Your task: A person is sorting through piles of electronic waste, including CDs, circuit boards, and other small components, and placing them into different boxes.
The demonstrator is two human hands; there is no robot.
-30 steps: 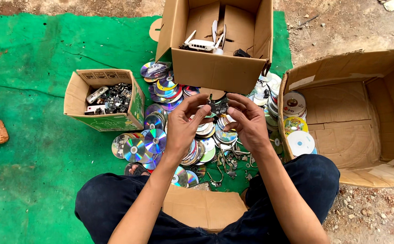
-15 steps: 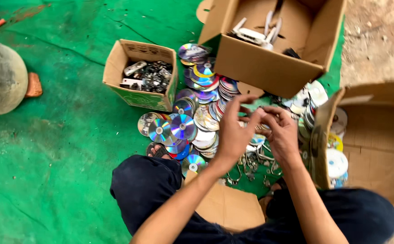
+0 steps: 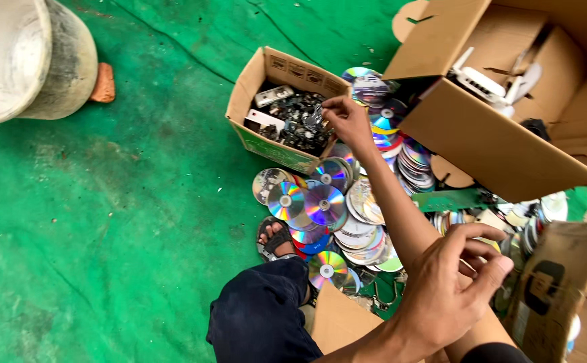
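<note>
Head view: green tarp (image 3: 105, 202) covers the ground, discs (image 3: 323, 205) heaped on it. Left hand (image 3: 347, 121) pinches a small metal piece (image 3: 315, 115) over the small cardboard box (image 3: 283, 111) of scrap; right hand (image 3: 451, 289) hovers, fingers loosely curled, empty.

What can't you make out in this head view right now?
- Whether the left hand pinches a small metal piece over the small cardboard box: too small to tell.
- Anything in the right hand: curled fingers hide it.
- The big cardboard box: cut off by the frame's top edge.
</note>
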